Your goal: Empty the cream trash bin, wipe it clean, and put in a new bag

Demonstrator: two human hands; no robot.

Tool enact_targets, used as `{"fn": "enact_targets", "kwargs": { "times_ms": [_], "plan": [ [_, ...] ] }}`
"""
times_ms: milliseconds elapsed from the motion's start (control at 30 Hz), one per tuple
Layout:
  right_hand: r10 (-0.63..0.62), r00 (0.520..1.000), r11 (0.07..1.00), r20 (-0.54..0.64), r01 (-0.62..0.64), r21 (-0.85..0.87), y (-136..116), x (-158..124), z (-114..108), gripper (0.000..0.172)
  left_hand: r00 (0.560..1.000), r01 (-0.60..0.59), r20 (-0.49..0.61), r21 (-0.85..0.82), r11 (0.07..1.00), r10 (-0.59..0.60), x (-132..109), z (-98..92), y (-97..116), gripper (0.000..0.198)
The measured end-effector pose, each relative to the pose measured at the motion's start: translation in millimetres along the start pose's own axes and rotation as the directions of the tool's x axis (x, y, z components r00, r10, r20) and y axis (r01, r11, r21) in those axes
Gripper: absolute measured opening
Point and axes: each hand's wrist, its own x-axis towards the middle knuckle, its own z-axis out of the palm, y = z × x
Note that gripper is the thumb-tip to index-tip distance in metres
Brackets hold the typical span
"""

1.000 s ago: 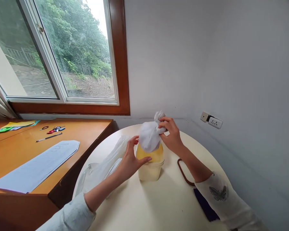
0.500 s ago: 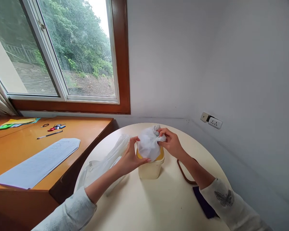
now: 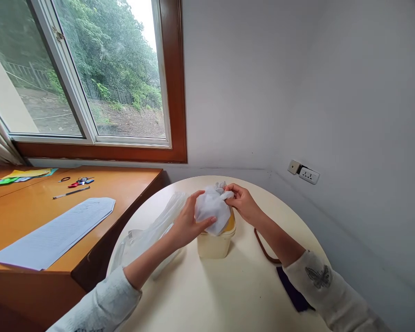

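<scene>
Bag handling at the container, both hands in. Best done gently: right hand (image 3: pixel 238 197) should pinch only the twisted end, with no hard tug, since thin film probably tears or slips. Left hand (image 3: pixel 189 222) should back up the round body from the left with a broad, soft cup, so the bundle doesn't roll or sag sideways. Weight is best centred over the container (image 3: pixel 213 247); leaning on the rim could tip or slide it. Light, even pressure from both sides looks right.

Grip: right thumb and fingers are closed together on the twisted end. Left is spread wide, thumb across the bag's near face, fingers round its left side; how hard it presses, cannot tell.

White bag (image 3: pixel 210 210) sits between the hands: bulge inside the left hand's curve, twisted end at upper right in the right fingertips. It is over the container's mouth, covering most of it; a yellow patch (image 3: pixel 230 223) shows at right. Whether it rests on anything inside is hidden.

Container stands upright on the round table (image 3: pixel 242 290), nearer the far edge than the near one. Clear plastic bag (image 3: pixel 157 226) lies toward the left edge; brown loop (image 3: pixel 263 248) and dark cloth (image 3: pixel 292 290) toward the right edge.
</scene>
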Motion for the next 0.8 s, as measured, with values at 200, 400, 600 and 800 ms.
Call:
{"fn": "enact_targets", "kwargs": {
  "times_ms": [200,400,600,800],
  "plan": [
    [0.138,0.989,0.989,0.048,-0.140,0.046,5,-3,-2,0.017,1.000,0.006,0.029,0.085,0.996,-0.009,3,0.8,0,0.060],
    [-0.094,0.994,0.980,0.059,0.103,-0.172,2,-7,-2,0.030,1.000,-0.013,0.023,0.141,0.990,0.010,6,-1.4,-3,0.048],
    [-0.100,0.994,0.985,0.052,0.107,-0.134,-5,-1,-12,0.031,0.995,-0.090,0.055,0.213,0.973,0.080,8,-11.6,-2,0.048],
    [0.065,0.996,0.981,-0.067,-0.076,-0.180,-7,8,-10,0.026,0.997,-0.068,-0.015,0.208,0.976,0.073,37,-19.1,11,0.042]
  ]
}}
